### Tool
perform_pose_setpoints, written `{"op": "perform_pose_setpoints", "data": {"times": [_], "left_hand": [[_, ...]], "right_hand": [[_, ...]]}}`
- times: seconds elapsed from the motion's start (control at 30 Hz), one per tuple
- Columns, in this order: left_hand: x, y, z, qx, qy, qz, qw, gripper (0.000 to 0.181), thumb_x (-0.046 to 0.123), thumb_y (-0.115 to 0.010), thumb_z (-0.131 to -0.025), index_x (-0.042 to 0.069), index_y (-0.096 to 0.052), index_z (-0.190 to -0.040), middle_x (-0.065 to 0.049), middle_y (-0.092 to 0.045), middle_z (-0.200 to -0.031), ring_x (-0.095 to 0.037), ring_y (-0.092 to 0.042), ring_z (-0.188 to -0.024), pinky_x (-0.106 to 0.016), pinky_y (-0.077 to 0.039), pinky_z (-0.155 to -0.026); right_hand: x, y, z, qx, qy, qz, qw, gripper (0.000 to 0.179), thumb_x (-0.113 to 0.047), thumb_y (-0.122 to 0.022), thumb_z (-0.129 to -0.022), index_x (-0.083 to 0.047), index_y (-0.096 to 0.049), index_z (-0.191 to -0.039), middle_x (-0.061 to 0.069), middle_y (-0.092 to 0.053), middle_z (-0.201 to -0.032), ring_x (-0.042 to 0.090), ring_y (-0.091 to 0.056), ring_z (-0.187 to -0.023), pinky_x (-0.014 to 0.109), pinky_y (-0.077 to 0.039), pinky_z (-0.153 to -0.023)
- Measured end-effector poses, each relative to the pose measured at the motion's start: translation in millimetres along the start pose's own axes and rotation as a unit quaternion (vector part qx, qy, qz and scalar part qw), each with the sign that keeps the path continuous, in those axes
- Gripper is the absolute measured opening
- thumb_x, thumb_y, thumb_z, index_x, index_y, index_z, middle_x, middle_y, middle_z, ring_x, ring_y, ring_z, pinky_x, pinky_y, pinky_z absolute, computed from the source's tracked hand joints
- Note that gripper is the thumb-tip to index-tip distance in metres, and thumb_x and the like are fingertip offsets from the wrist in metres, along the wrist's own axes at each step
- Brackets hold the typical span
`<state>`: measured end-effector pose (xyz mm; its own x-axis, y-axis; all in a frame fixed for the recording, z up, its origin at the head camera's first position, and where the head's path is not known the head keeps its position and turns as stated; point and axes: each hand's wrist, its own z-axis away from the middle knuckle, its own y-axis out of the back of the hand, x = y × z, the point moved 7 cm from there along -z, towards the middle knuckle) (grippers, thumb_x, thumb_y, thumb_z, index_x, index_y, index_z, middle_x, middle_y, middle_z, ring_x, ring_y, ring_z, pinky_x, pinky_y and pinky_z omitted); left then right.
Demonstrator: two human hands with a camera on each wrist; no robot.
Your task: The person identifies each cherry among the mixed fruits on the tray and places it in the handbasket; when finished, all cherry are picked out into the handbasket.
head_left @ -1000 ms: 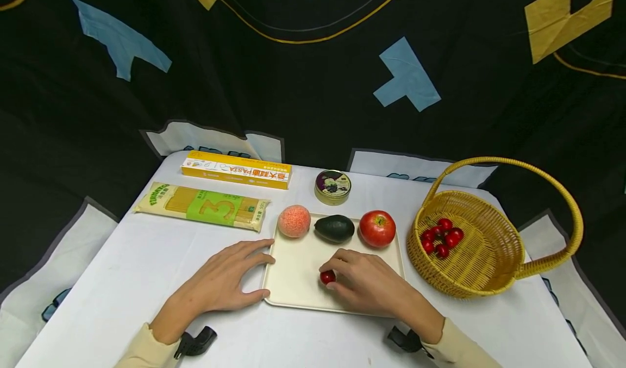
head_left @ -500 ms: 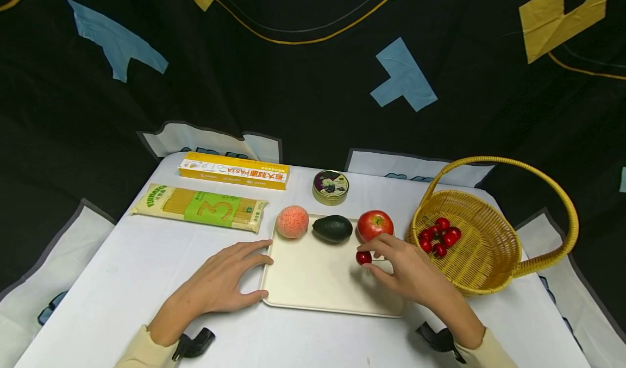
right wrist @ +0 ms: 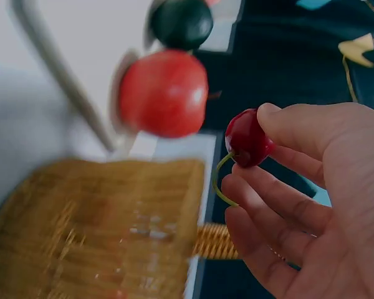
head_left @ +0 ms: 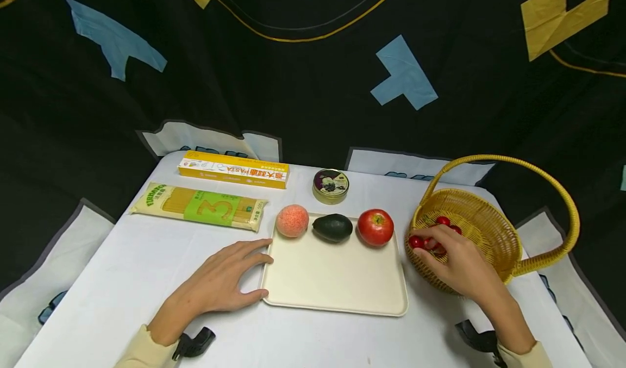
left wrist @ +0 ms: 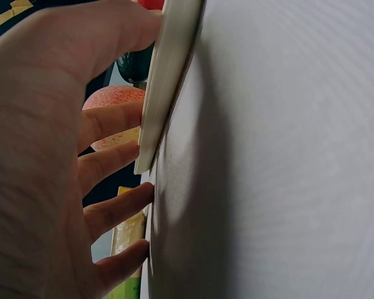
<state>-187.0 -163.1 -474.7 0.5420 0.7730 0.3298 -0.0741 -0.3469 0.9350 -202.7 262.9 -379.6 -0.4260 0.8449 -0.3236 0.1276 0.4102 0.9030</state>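
Between thumb and fingertips, my right hand (head_left: 462, 262) pinches a dark red cherry (right wrist: 249, 138) with a thin green stem. In the head view that hand is over the near left rim of the yellow wicker basket (head_left: 489, 221). Several red cherries (head_left: 443, 220) lie inside the basket, partly hidden behind the hand. My left hand (head_left: 222, 278) rests with spread fingers at the left edge of the cream tray (head_left: 337, 281); its thumb and fingertips touch the rim. Along the tray's far side sit a pink peach (head_left: 292, 220), a dark green avocado (head_left: 332, 228) and a red apple (head_left: 375, 227).
Behind the tray stands a round tin (head_left: 330, 186). To the far left lie a yellow pasta box (head_left: 233, 169) and a bag of spaghetti (head_left: 199, 206). The basket's tall handle (head_left: 567, 205) arches up on the right. A black cloth (head_left: 293, 96) hangs behind the white table.
My right hand has carried the cherry from the middle of the tray rightward, past the apple, to above the basket. The left hand has stayed at the tray's edge.
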Motion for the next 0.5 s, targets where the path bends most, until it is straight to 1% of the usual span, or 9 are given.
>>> {"op": "perform_pose_setpoints", "data": {"times": [0.07, 0.13, 0.27, 0.37, 0.5], "left_hand": [[-0.5, 0.9, 0.0, 0.003, 0.000, 0.000, 1.0000, 0.056, 0.059, -0.082, -0.088, 0.030, -0.071, -0.134, 0.004, -0.047, -0.167, -0.026, -0.049, -0.149, -0.054, -0.043, -0.122], [-0.4, 1.8, -0.2, 0.007, -0.002, 0.002, 1.0000, 0.056, 0.059, -0.082, -0.088, 0.030, -0.071, -0.134, 0.003, -0.048, -0.166, -0.026, -0.050, -0.149, -0.055, -0.044, -0.121], [0.0, 1.7, 0.2, 0.009, -0.006, 0.005, 0.9999, 0.055, 0.058, -0.082, -0.088, 0.030, -0.071, -0.134, 0.003, -0.048, -0.166, -0.026, -0.050, -0.149, -0.055, -0.044, -0.121], [0.0, 0.9, 0.9, 0.009, -0.006, 0.005, 0.9999, 0.055, 0.058, -0.082, -0.088, 0.030, -0.071, -0.133, 0.003, -0.048, -0.166, -0.026, -0.049, -0.150, -0.054, -0.043, -0.122], [0.0, 0.4, 1.3, 0.010, -0.006, 0.001, 0.9999, 0.055, 0.058, -0.082, -0.088, 0.030, -0.071, -0.134, 0.003, -0.047, -0.167, -0.026, -0.049, -0.150, -0.054, -0.044, -0.121]], "right_hand": [[10.4, 2.0, 2.6, -0.001, -0.017, 0.004, 0.9998, 0.038, -0.018, -0.088, -0.092, -0.014, -0.075, -0.127, 0.004, -0.075, -0.112, 0.020, -0.068, -0.090, 0.043, -0.064, -0.073], [20.3, 2.8, 5.0, -0.006, -0.039, 0.008, 0.9992, 0.040, -0.020, -0.088, -0.092, -0.012, -0.074, -0.128, 0.006, -0.074, -0.110, 0.022, -0.068, -0.090, 0.043, -0.064, -0.074], [38.5, 0.3, 9.8, -0.023, -0.074, 0.011, 0.9969, 0.042, -0.020, -0.088, -0.092, -0.007, -0.073, -0.129, 0.011, -0.074, -0.108, 0.026, -0.068, -0.092, 0.048, -0.064, -0.076], [49.0, -2.6, 12.1, -0.031, -0.081, 0.012, 0.9961, 0.040, -0.019, -0.089, -0.091, -0.006, -0.074, -0.126, 0.012, -0.074, -0.107, 0.028, -0.069, -0.091, 0.047, -0.064, -0.074], [60.2, -6.9, 12.9, -0.041, -0.074, 0.014, 0.9963, 0.035, -0.016, -0.088, -0.090, -0.006, -0.075, -0.121, 0.008, -0.073, -0.100, 0.025, -0.068, -0.087, 0.039, -0.060, -0.069]]}}
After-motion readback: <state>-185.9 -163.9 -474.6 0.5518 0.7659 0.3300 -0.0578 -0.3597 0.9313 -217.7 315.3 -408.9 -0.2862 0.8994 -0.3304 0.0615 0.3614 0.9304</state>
